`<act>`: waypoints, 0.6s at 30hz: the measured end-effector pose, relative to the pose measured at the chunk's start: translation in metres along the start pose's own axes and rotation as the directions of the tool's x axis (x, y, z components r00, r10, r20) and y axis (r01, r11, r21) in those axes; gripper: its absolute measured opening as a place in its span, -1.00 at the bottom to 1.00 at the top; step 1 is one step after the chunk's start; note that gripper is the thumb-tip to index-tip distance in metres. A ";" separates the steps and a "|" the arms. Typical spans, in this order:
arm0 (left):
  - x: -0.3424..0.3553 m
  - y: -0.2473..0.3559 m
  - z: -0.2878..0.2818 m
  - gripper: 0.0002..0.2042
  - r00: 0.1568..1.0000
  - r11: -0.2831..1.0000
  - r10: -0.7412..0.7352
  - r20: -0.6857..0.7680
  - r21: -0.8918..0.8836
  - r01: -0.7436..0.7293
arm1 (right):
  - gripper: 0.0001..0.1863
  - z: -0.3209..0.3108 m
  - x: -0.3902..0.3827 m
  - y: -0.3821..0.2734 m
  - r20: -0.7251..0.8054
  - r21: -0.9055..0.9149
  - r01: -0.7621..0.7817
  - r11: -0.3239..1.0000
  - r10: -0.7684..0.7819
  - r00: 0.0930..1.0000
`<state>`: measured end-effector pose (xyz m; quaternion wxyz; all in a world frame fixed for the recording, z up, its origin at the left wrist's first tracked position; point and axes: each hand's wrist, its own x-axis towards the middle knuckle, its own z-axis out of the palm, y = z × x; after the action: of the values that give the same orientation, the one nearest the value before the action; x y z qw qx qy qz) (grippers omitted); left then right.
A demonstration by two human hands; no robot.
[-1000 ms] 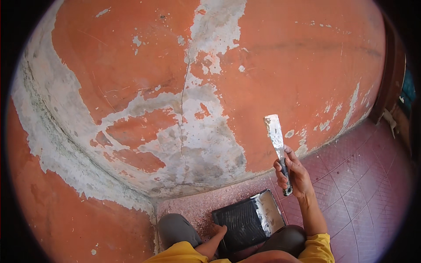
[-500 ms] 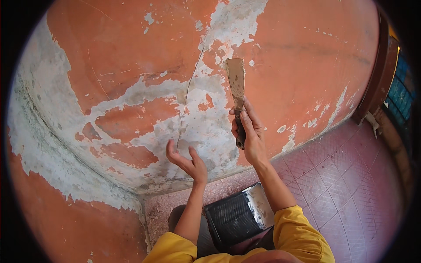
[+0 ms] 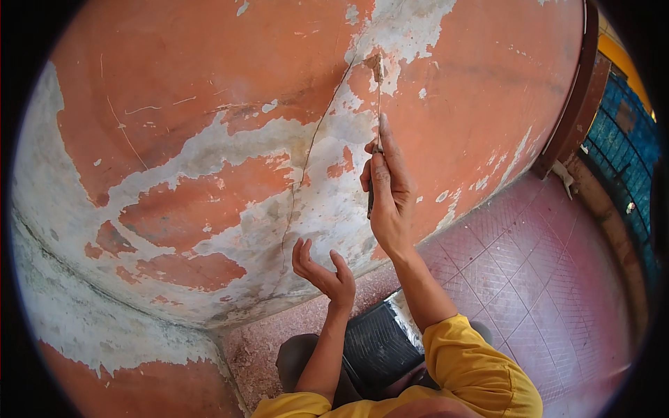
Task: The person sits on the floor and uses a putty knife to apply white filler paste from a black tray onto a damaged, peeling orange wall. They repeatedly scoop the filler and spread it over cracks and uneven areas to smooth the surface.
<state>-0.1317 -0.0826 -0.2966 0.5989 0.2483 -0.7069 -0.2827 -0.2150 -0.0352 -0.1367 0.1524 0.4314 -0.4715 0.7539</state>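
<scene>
My right hand (image 3: 389, 202) keeps a closed grip on the putty knife (image 3: 377, 104), blade edge-on against the cracked wall (image 3: 209, 139) so it bites. My left hand (image 3: 326, 273) hangs open, cupped below, empty.

Head camera looks down, close, at the peeling wall (image 3: 209, 139) (single view).

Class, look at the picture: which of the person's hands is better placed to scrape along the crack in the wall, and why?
Right. The right hand grips the metal putty knife, blade edge-on at the thin crack in the orange wall. The left hand is open, empty, lower.
</scene>
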 end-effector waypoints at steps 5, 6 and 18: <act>0.004 -0.012 -0.002 -0.52 1.000 1.000 -0.008 -0.023 -0.003 0.008 | -0.51 0.015 0.000 -0.001 -0.035 0.010 -0.038 0.999 0.039 0.999; 0.005 -0.014 -0.003 -0.53 1.000 1.000 -0.016 -0.023 -0.011 0.016 | -0.51 0.017 0.000 0.000 -0.036 0.020 -0.046 0.999 0.046 0.998; 0.010 -0.025 -0.011 -0.48 0.998 0.997 -0.052 0.018 -0.056 0.053 | -0.52 0.027 0.005 0.008 -0.082 -0.081 0.013 0.997 -0.020 0.996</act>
<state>-0.1217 -0.1086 -0.3060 0.5923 0.2474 -0.6966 -0.3204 -0.2092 -0.0631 -0.1320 0.1950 0.3974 -0.4910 0.7503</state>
